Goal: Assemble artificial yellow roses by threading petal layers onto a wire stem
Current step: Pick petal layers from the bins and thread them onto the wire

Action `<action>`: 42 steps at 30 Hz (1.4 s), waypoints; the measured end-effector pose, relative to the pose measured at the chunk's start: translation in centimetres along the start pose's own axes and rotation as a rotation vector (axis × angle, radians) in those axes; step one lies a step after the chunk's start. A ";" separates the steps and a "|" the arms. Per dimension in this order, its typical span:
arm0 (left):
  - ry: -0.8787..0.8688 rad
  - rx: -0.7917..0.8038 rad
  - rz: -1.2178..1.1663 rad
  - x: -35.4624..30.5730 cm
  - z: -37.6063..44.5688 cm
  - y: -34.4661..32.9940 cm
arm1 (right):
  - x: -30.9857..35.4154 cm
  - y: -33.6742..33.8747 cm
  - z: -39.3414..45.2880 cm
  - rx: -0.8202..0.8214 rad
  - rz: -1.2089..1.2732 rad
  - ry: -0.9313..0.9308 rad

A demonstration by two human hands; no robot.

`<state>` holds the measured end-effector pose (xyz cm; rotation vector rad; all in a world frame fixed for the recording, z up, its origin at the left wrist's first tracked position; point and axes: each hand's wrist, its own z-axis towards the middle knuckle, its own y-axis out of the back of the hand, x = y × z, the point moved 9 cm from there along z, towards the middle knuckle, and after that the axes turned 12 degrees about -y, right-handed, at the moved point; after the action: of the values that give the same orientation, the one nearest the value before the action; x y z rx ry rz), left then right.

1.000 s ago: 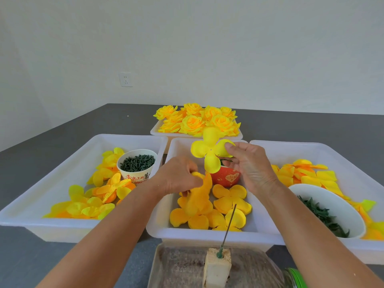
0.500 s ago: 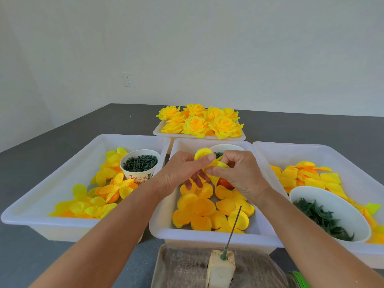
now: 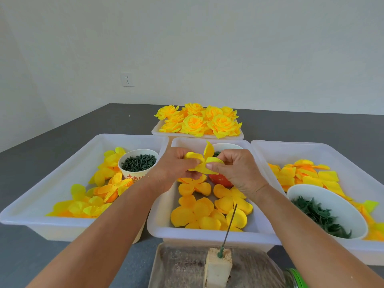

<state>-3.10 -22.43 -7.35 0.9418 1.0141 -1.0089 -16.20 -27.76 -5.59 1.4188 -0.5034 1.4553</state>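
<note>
1. Left tray (image 3: 52,183): loose yellow and orange petal pieces lie in it, with a paper cup of dark green pegs (image 3: 138,163) standing at its far right corner.
2. Left hand (image 3: 174,171): raised over the middle tray (image 3: 160,225), fingers curled, pinching the left side of a yellow petal layer (image 3: 202,164).
3. Petal layer: held in the air between both hands, above the tray's far end; its lobes are folded and bunched, one lobe standing upright. It is well apart from the wire.
4. Right hand (image 3: 236,171): close against the left hand, thumb and fingertips pinching the right side of the same layer (the two hands share the one piece).
5. Wire stem (image 3: 229,223): stands tilted, bare, planted in a pale foam block (image 3: 218,267) at the near edge, just in front of the middle tray. Nothing is threaded on it.
6. Right tray (image 3: 353,159): more yellow petal pieces, and a white bowl of green leaf parts (image 3: 324,213).
7. Far tray (image 3: 197,135): finished yellow roses (image 3: 199,121), heaped.
8. Step in hand, as judged: shaping or separating one petal layer before threading; this rose looks barely begun.
9. Next move, as judged: carry the layer down to the wire tip and find its centre hole (not visible here), keeping the thin lobes from creasing.
</note>
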 end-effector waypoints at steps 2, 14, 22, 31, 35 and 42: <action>-0.006 0.007 -0.024 0.0 0.0 -0.1 | -0.1 0.4 0.2 -0.030 0.031 -0.017; -0.046 -0.016 -0.088 -0.7 0.0 0.0 | -0.8 0.0 0.3 0.083 0.353 -0.155; -0.046 -0.048 0.097 -0.2 0.1 0.5 | -1.1 -0.1 0.2 0.072 0.336 -0.189; -0.105 -0.119 0.078 -0.8 0.2 1.2 | -1.9 2.3 0.8 -0.192 0.249 -0.162; -0.104 -0.095 0.094 -0.8 0.2 1.0 | -2.0 2.6 0.8 -0.233 0.214 -0.163; -0.082 -0.001 0.115 -0.4 0.2 -0.1 | -1.0 1.1 0.5 -0.090 0.203 -0.126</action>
<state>-3.21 -22.53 -6.92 0.9397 0.8823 -0.9433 -17.07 -28.99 -5.98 1.4256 -0.8029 1.4880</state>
